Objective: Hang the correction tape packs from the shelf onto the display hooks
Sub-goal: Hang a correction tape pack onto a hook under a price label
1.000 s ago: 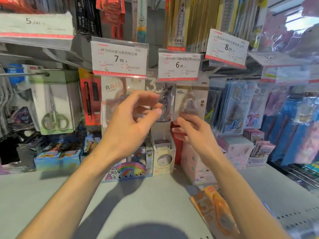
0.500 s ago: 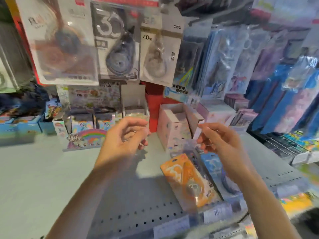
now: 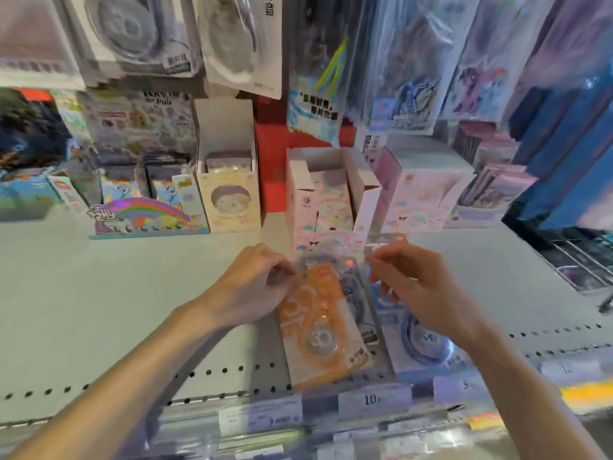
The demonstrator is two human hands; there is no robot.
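Note:
Several correction tape packs lie on the grey shelf (image 3: 99, 310) near its front edge. An orange pack (image 3: 318, 330) lies on top of a dark grey pack (image 3: 353, 287), and a blue pack (image 3: 421, 340) lies to their right. My left hand (image 3: 252, 287) has its curled fingertips pinching the orange pack's upper left corner. My right hand (image 3: 418, 290) pinches the pale top edge of the blue pack between thumb and forefinger. More correction tape packs (image 3: 139, 31) hang above at the top left; their hooks are out of view.
Open cardboard display boxes stand at the back of the shelf: a rainbow one (image 3: 146, 214), a cream one (image 3: 229, 190) and a pink-white one (image 3: 328, 197). Bagged stationery (image 3: 414, 61) hangs at the upper right. Price tags (image 3: 371, 398) line the shelf's front rail.
The view has tilted down from the hooks to the shelf. Both hands came down from the hanging packs and now hold the packs lying on the shelf.

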